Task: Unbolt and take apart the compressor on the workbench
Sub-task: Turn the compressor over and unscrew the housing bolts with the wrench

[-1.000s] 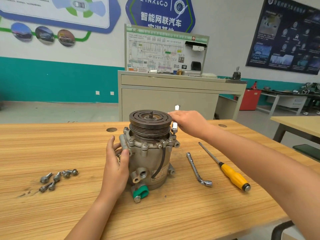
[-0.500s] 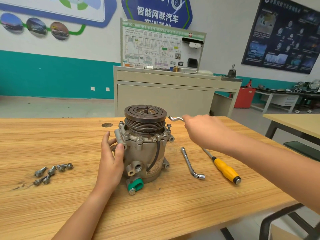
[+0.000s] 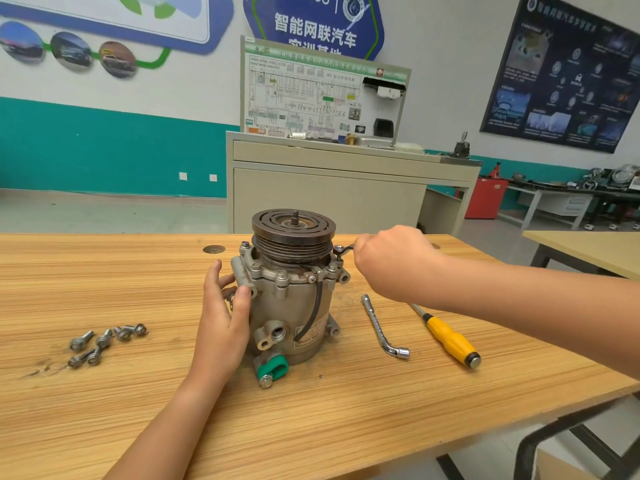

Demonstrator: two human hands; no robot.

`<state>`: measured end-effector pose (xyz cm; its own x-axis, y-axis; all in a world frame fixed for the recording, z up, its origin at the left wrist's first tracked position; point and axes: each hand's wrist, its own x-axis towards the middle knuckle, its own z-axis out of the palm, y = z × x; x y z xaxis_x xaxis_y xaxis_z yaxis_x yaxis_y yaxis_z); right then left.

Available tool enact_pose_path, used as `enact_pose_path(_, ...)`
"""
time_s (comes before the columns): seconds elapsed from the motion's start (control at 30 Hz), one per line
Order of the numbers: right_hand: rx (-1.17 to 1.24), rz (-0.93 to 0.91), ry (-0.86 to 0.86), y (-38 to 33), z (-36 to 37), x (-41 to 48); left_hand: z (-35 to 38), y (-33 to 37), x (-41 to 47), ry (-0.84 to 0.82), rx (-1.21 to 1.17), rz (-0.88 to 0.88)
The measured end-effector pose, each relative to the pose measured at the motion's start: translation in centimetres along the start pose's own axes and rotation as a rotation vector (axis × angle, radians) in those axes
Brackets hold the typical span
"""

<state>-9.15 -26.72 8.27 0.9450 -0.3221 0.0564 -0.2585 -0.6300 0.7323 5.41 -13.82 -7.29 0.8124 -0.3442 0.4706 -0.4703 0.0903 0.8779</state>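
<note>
**Wrench on a flange bolt, other hand bracing the compressor**

Toward the left edge of the bench (image 3: 104,427), a small heap of loose bolts (image 3: 104,342) lies on the wood, well apart from everything else. Further in, near the far edge, a round metal insert (image 3: 213,249) sits flush in the bench top.

Your left hand (image 3: 225,317) comes up from the near edge and lies against the left side of the compressor (image 3: 287,306). Its fingers are fairly straight, the palm is on the housing and the thumb presses just under the flange, so it braces without gripping anything.

The compressor stands upright about the middle of the bench. Its dark grooved pulley (image 3: 293,233) is on top, with a short threaded shaft at the centre. Bolt heads show around the flange below the pulley. A black cable (image 3: 317,306) runs down the front of the housing, and a green cap (image 3: 275,367) sits at its foot, toward the near edge.

On the right side of the flange, the head of a small wrench (image 3: 343,251) sits on a raised bolt. Your right hand (image 3: 391,258) is curled tight round its handle, which is hidden inside your fist.

Right of the compressor and apart from it, an L-shaped socket wrench (image 3: 384,325) lies flat on the bench. Beside that, nearer the right edge, lies a yellow-handled screwdriver (image 3: 450,337). Its handle points toward the near edge and its shaft passes under your right forearm.
</note>
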Motion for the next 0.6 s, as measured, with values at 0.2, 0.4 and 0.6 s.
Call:
enact_pose_path(0.2, 0.029, -0.015, -0.001, 1.9, 1.8, 2.3, 0.1, -0.1, 0.0, 0.002, -0.017, -0.001)
enact_pose_path(0.4, 0.254, -0.010, 0.277, 2.0, 6.2, 7.3, 0.2, 0.0, 0.3, -0.005, -0.026, -0.025)
enact_pose_path(0.6, 0.737, 0.003, 0.626, 0.0, 8.0, 9.0, 0.1, 0.0, 0.2, 0.012, -0.029, -0.021)
